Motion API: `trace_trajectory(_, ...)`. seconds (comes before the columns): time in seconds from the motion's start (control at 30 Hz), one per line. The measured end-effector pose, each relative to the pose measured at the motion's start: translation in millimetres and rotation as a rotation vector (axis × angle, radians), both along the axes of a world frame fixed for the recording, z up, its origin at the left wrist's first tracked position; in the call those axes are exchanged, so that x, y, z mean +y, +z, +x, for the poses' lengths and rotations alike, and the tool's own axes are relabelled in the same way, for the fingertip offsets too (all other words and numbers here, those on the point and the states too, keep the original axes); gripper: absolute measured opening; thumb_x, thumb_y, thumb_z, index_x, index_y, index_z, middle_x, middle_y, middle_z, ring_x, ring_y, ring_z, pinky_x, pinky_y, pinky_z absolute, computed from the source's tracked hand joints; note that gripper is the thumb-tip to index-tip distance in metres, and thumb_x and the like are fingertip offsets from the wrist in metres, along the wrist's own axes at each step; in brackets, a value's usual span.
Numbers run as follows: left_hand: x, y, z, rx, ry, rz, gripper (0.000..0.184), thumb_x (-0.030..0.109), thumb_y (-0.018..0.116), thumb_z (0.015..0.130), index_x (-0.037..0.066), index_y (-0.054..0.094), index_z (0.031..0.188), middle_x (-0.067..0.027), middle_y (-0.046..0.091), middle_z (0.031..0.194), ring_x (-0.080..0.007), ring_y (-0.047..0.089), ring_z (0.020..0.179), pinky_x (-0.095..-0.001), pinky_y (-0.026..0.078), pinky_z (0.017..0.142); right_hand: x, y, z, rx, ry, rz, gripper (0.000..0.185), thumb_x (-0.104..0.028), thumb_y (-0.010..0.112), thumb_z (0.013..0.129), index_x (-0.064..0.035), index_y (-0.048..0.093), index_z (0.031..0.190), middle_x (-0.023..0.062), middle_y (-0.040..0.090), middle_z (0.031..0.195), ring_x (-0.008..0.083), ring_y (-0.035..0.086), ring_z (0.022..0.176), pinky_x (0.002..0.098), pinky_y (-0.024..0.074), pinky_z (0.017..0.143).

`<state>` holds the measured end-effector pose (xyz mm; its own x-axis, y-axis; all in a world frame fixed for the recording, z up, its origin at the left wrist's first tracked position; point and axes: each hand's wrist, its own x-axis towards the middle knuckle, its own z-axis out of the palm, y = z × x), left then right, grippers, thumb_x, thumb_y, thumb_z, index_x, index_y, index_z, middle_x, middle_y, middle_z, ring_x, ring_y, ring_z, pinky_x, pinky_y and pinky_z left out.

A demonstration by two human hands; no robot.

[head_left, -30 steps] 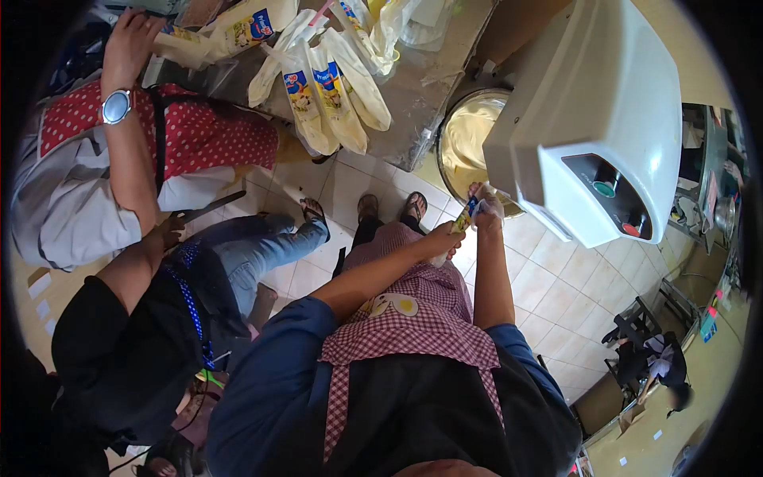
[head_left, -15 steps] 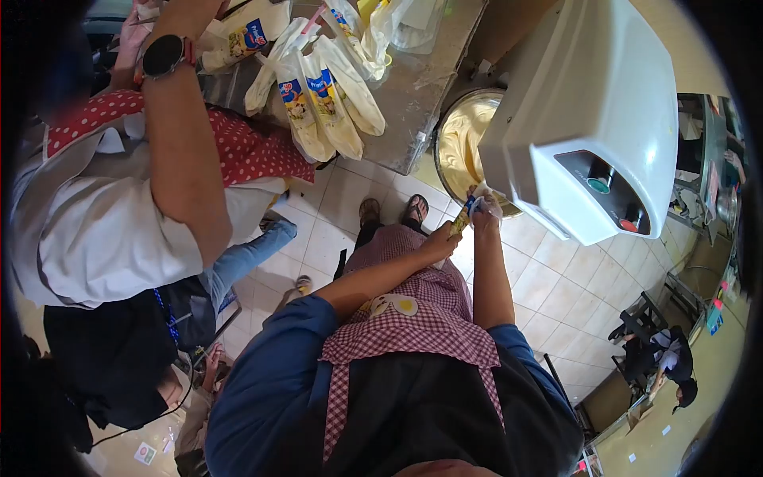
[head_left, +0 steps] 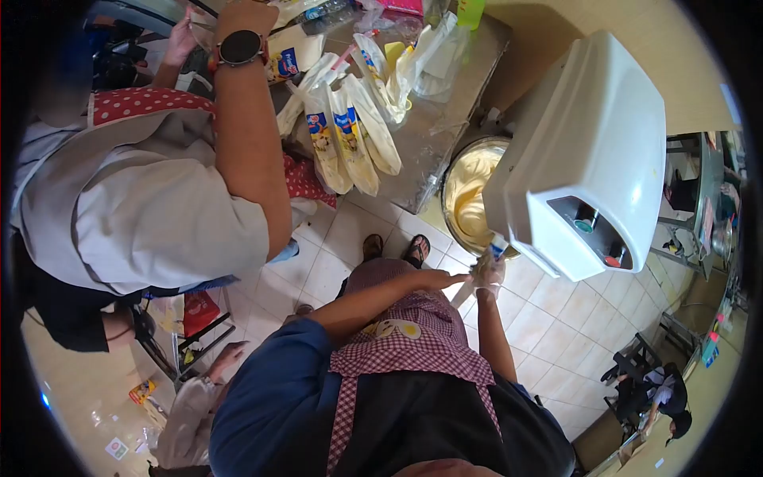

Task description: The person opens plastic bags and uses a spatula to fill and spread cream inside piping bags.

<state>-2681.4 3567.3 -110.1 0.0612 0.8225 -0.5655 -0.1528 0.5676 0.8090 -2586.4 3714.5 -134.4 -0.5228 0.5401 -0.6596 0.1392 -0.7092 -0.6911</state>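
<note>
The left hand (head_left: 445, 279), at centre frame, extends its fingers toward the right hand (head_left: 488, 274), right of centre. The right hand, apparently covered by a clear plastic glove, grasps a packet (head_left: 497, 245); the blue-and-white end projects above the fingers, beside the near edge of the metal mixing bowl (head_left: 446, 191). The view is small here: whether the left hand also grips the packet cannot be told. The bowl contains pale yellow cream (head_left: 474, 179) and sits partly under the white mixer housing (head_left: 592, 143), upper right, which carries a green knob (head_left: 584, 226) and a red knob (head_left: 612, 261). Filled, labelled bags (head_left: 347, 135) lie on the table (head_left: 413, 176), upper centre. At upper left, a co-worker's arm (head_left: 250, 135), wearing a dark watch (head_left: 240, 48), reaches toward the table.
</note>
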Motion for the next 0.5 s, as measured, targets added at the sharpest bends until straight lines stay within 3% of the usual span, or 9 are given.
trace_trajectory(0.03,-10.5,21.5,-9.1,0.013,0.033,-0.073,0.064,0.053,0.033,0.090,-0.003,0.048,0.117,-0.0216,0.058,0.097,-0.0274,0.055,0.092,-0.0349,0.041,0.084,-1.6,-17.9,16.9,-0.006,0.077,0.087,0.020,-0.027,0.052,0.087,-0.0063,0.050,0.087,0.0064,0.054,0.062,0.0186,0.054,0.050,0.0311,0.0428,0.041)
trace_trajectory(0.07,-20.2,27.0,-21.9,0.037,0.068,-0.138,0.064,0.053,0.033,0.091,-0.003,0.049,0.117,-0.0224,0.057,0.100,-0.0276,0.053,0.097,-0.0339,0.039,0.088,-0.9,-13.7,12.4,-0.547,0.539,0.159,0.024,-0.029,0.052,0.087,-0.0049,0.049,0.089,0.0068,0.052,0.061,0.0184,0.053,0.049,0.0326,0.0420,0.041)
trace_trajectory(0.1,-30.1,31.1,-38.9,0.059,0.069,-0.129,0.064,0.053,0.033,0.091,-0.003,0.049,0.117,-0.0224,0.057,0.100,-0.0276,0.053,0.097,-0.0339,0.039,0.088,-5.0,-7.4,12.3,-0.493,0.309,0.180,0.031,-0.034,0.049,0.088,-0.0029,0.048,0.091,0.0086,0.053,0.062,0.0190,0.054,0.050,0.0345,0.0429,0.044)
trace_trajectory(0.17,-60.5,36.8,-54.0,0.261,0.333,0.133,0.050,0.042,0.039,0.093,-0.001,0.047,0.117,-0.0153,0.059,0.097,-0.0221,0.056,0.088,-0.0319,0.044,0.078,-11.7,9.4,10.5,-0.702,0.389,0.527,0.037,-0.038,0.046,0.090,-0.0008,0.048,0.091,0.0102,0.054,0.062,0.0191,0.054,0.049,0.0347,0.0426,0.044)
trace_trajectory(0.27,-86.5,93.1,-85.9,0.104,0.759,-0.021,0.037,0.031,0.043,0.094,0.003,0.048,0.118,-0.0053,0.059,0.101,-0.0113,0.055,0.082,-0.0238,0.046,0.072,-24.5,-9.6,17.4,-0.853,0.615,0.778,0.039,-0.039,0.043,0.091,-0.0003,0.047,0.091,0.0110,0.055,0.066,0.0204,0.056,0.055,0.0332,0.0439,0.049)
trace_trajectory(0.3,-91.8,102.7,-99.4,0.117,0.758,-0.013,0.037,0.031,0.043,0.094,0.003,0.048,0.118,-0.0053,0.059,0.101,-0.0113,0.055,0.082,-0.0238,0.046,0.072,-35.3,32.4,-3.2,-0.658,0.541,0.532,0.038,-0.037,0.042,0.091,0.0003,0.048,0.095,0.0154,0.056,0.073,0.0269,0.058,0.064,0.0370,0.0449,0.058)
trace_trajectory(0.37,-101.5,119.3,-118.5,0.206,0.905,0.137,0.033,0.027,0.045,0.093,0.004,0.048,0.117,-0.0030,0.060,0.098,-0.0073,0.054,0.077,-0.0207,0.045,0.065,-56.2,61.2,-37.3,-0.316,0.471,0.822,0.035,-0.033,0.046,0.091,0.0014,0.048,0.097,0.0055,0.053,0.061,0.0156,0.052,0.051,0.0281,0.0428,0.048)
trace_trajectory(0.47,-108.6,144.1,-147.9,0.282,0.974,0.181,0.030,0.024,0.047,0.093,0.004,0.049,0.115,-0.0028,0.060,0.097,-0.0066,0.053,0.073,-0.0190,0.043,0.060,-69.3,158.0,-136.9,-0.296,0.554,1.035,0.041,-0.034,0.043,0.091,0.0040,0.050,0.103,0.0271,0.057,0.089,0.0412,0.055,0.084,0.0434,0.0424,0.073)
trace_trajectory(0.5,-110.2,151.2,-156.7,0.307,1.011,0.200,0.029,0.023,0.048,0.092,0.004,0.049,0.114,-0.0029,0.060,0.096,-0.0060,0.053,0.072,-0.0184,0.042,0.059,-62.4,167.2,-171.9,-0.338,0.563,0.981,0.045,-0.037,0.043,0.090,0.0041,0.050,0.106,0.0276,0.057,0.090,0.0412,0.056,0.085,0.0436,0.0427,0.073)
